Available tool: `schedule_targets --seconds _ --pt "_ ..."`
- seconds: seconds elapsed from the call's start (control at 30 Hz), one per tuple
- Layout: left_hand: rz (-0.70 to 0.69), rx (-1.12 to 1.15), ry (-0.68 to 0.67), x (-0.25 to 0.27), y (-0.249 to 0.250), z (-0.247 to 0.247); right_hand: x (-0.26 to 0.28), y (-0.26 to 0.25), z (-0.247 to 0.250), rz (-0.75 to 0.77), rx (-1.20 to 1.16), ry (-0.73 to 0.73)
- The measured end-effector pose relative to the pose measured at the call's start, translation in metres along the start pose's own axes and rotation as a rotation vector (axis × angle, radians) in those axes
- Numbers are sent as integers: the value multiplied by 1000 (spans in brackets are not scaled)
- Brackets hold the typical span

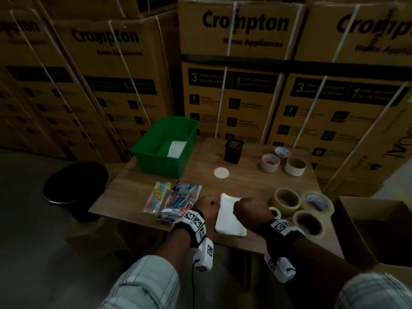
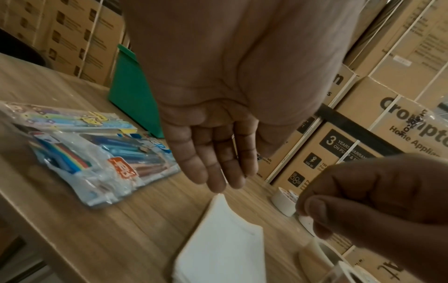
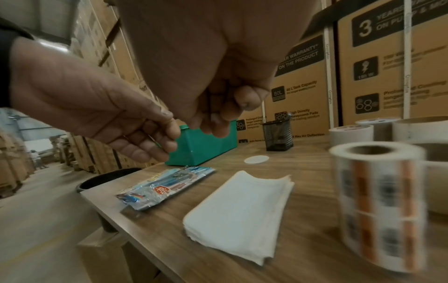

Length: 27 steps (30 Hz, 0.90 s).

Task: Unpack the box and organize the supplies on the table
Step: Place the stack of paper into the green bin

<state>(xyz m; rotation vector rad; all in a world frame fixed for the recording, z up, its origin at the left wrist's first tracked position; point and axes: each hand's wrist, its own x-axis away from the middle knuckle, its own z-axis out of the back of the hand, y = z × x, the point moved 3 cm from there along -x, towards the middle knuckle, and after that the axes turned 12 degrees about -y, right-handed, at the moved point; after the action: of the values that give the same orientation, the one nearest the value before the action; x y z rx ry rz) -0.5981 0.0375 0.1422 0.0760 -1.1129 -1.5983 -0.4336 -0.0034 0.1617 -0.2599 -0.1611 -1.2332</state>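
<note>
A white stack of folded sheets lies on the wooden table near its front edge. My left hand hovers at the stack's left far corner, fingers straight and pointing down at it, holding nothing. My right hand is above the stack's right side, its fingers curled into the palm with nothing seen in them. Two clear packs of coloured pens lie left of the stack. An open cardboard box stands at the right, its inside dark.
A green bin sits at the back left with a white sheet inside. A black mesh holder, a white disc and masking tape rolls stand behind. Clear tape rolls and a label roll crowd the right. A black bucket stands on the floor.
</note>
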Motion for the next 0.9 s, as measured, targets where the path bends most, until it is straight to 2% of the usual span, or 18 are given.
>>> schedule_targets --seconds 0.13,0.3,0.43,0.57,0.67,0.8,0.9 --pt "-36 -55 -22 -4 -17 7 -11 -17 -1 -93 4 9" --pt "-53 -42 -57 -20 -27 2 -18 -8 -11 -205 -91 -31" --pt "-47 -50 -10 -35 -27 -4 -25 8 -19 -342 -99 -124" --pt "-149 -40 59 -53 -20 -16 -34 20 -23 -425 -204 -135" --pt "-156 -146 19 -73 -19 -28 -39 22 -39 -478 -351 -172" --pt "-25 -399 -147 -96 -31 -45 -43 24 -62 -505 -497 -225" --pt "3 -513 -154 -105 -40 -51 -43 32 -67 -554 -530 -242"
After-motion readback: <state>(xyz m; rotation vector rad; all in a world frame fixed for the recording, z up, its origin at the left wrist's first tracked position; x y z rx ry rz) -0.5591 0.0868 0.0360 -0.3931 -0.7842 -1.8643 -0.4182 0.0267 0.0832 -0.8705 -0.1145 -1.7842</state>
